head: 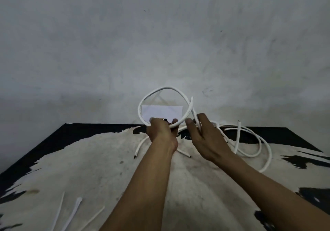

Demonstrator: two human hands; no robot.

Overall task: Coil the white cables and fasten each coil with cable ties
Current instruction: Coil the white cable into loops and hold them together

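coiling first white cable | your left hand grips loop, right hand pinches its tail | next: wrap again, then cable ties near left

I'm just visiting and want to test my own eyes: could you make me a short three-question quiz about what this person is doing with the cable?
1. True or false: the left hand grips the bottom of a raised cable loop.
2. Where do the cable ties lie?
A. inside the loop
B. on the table at the near left
C. in the right hand
3. Fill in: the loose cables lie on the table to the ____ of the hands.

Key: 1 true; 2 B; 3 right.
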